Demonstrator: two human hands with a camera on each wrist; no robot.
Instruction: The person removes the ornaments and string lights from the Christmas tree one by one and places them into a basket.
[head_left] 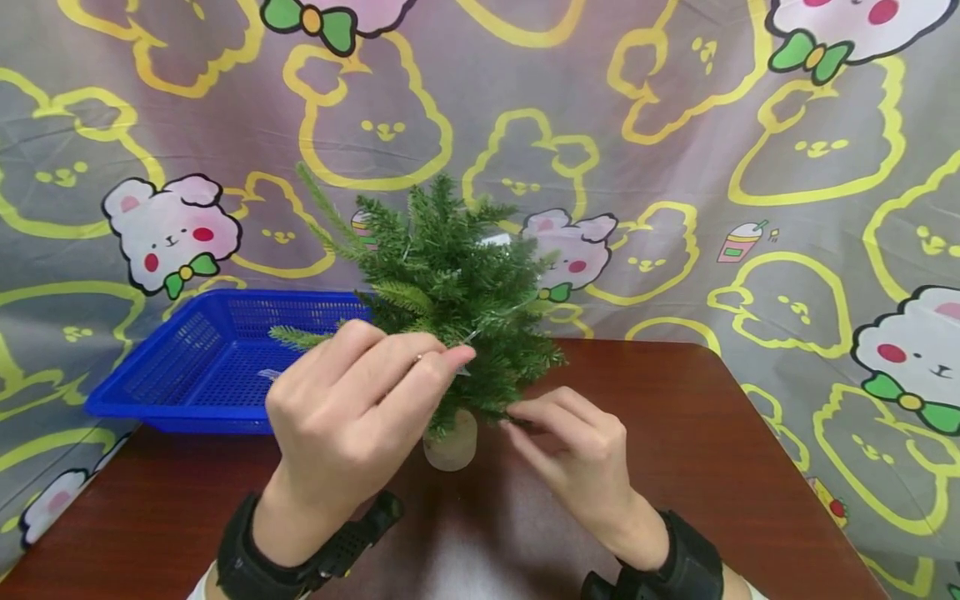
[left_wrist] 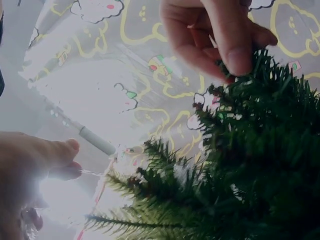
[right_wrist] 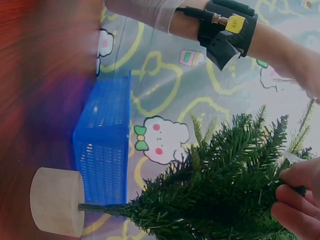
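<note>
A small artificial Christmas tree (head_left: 442, 267) stands upright on its round pale wooden base (head_left: 453, 446). My left hand (head_left: 360, 400) is raised in front of the tree's left side. Its thumb and forefinger pinch a thin clear strand (left_wrist: 92, 173), which runs to the branch tips in the left wrist view. Lower down, at the right of the tree, my right hand (head_left: 573, 442) pinches the end of a green branch (right_wrist: 295, 191) between thumb and fingers. A white piece (head_left: 495, 240) shows among the upper branches.
A blue plastic basket (head_left: 195, 414) sits behind and left of the tree, with a small clear piece (head_left: 268, 375) inside. The brown table (head_left: 637, 400) ends at a patterned cloth (head_left: 675, 275) hung behind and at the sides. Black bands (head_left: 671, 550) circle both wrists.
</note>
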